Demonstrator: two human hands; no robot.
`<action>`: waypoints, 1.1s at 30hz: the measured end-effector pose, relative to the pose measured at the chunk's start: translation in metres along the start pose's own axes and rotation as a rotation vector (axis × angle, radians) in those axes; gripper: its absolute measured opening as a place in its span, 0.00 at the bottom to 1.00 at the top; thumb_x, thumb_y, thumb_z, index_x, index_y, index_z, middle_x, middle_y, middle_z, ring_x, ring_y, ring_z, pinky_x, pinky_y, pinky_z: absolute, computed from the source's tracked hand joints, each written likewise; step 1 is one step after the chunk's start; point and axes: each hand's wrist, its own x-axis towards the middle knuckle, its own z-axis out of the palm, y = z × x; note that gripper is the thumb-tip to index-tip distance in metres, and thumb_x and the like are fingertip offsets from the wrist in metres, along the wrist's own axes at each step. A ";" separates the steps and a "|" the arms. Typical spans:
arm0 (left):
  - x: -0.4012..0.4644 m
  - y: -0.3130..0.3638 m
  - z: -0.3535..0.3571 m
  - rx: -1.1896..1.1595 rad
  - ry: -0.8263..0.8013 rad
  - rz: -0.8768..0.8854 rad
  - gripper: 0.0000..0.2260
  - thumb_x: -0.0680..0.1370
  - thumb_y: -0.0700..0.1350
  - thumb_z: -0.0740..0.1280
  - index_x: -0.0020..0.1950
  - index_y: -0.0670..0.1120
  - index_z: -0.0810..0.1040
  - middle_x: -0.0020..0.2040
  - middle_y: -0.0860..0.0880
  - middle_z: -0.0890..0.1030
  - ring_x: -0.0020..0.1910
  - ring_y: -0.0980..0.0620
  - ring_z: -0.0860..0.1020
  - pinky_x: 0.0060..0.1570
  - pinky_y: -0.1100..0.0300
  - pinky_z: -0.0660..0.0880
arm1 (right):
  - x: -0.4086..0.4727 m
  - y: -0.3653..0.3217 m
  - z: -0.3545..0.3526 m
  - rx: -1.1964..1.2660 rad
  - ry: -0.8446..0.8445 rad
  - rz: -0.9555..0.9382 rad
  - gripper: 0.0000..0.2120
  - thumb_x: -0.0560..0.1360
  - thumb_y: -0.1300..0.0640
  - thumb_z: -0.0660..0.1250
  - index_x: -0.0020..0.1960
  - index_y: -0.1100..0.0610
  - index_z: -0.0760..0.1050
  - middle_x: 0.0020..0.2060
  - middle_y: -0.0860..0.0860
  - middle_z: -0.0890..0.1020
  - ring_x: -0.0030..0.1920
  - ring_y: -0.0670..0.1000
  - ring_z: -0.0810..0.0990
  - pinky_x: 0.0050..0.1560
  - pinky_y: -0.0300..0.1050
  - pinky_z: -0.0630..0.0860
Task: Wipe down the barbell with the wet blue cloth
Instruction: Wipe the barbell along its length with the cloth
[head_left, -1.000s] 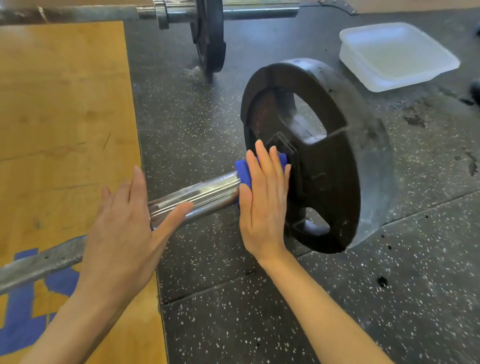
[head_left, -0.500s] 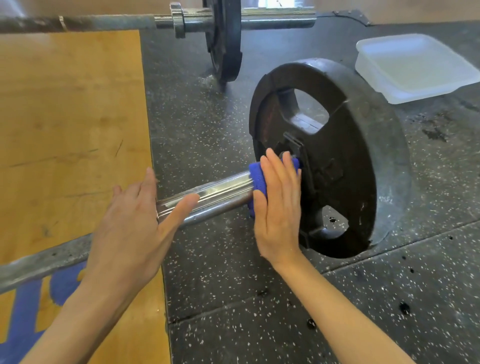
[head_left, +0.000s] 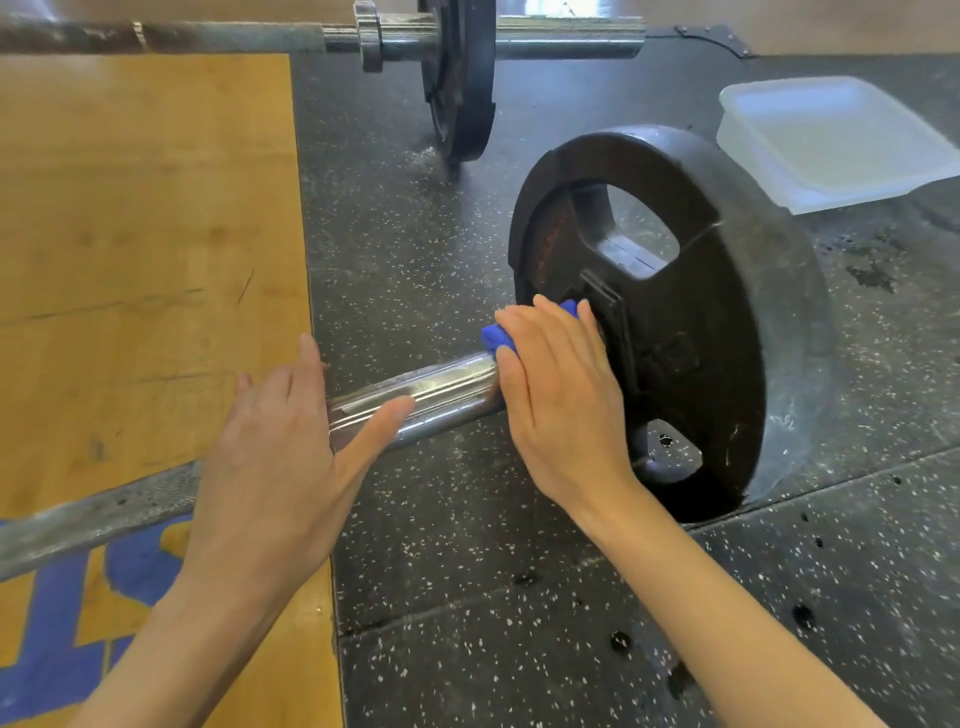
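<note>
A barbell lies across the floor; its shiny chrome sleeve (head_left: 436, 387) runs from lower left up to a large black weight plate (head_left: 701, 332). The blue cloth (head_left: 496, 335) is wrapped over the sleeve right against the plate. My right hand (head_left: 561, 395) lies flat over the cloth with straight fingers, pressing it onto the sleeve; only small bits of blue show past the fingers. My left hand (head_left: 280, 457) is spread open over the bar where the sleeve meets the grey shaft (head_left: 104, 512), thumb lying on the chrome.
A second barbell (head_left: 561, 39) with a black plate (head_left: 460, 78) lies across the top. A white plastic tub (head_left: 831, 140) holding water sits at the upper right. Speckled black rubber flooring (head_left: 467, 597) surrounds the plate; a wooden platform (head_left: 145, 234) is to the left.
The view has shifted slightly, so the scene sits lower and further right. My right hand has slid a little over the cloth on the sleeve. My left hand stays on the bar.
</note>
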 end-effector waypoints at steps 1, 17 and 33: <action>-0.001 0.000 -0.001 -0.001 -0.001 -0.001 0.53 0.71 0.79 0.39 0.82 0.40 0.54 0.66 0.44 0.76 0.71 0.42 0.68 0.79 0.48 0.51 | 0.001 -0.004 -0.002 -0.010 -0.012 0.018 0.18 0.85 0.54 0.50 0.65 0.59 0.75 0.60 0.50 0.79 0.71 0.52 0.69 0.80 0.46 0.47; -0.039 0.010 0.010 0.138 0.118 0.085 0.47 0.79 0.73 0.44 0.77 0.32 0.62 0.53 0.40 0.78 0.61 0.40 0.70 0.71 0.44 0.56 | 0.014 -0.009 -0.030 -0.396 -0.331 -0.001 0.27 0.80 0.49 0.38 0.45 0.54 0.75 0.38 0.46 0.69 0.45 0.53 0.73 0.71 0.54 0.64; -0.099 0.019 0.019 0.281 0.092 0.180 0.46 0.81 0.71 0.44 0.80 0.31 0.53 0.64 0.34 0.72 0.65 0.37 0.68 0.76 0.42 0.52 | 0.017 -0.033 -0.060 -0.342 -0.780 0.310 0.13 0.83 0.56 0.53 0.41 0.56 0.67 0.37 0.51 0.73 0.38 0.54 0.70 0.42 0.49 0.64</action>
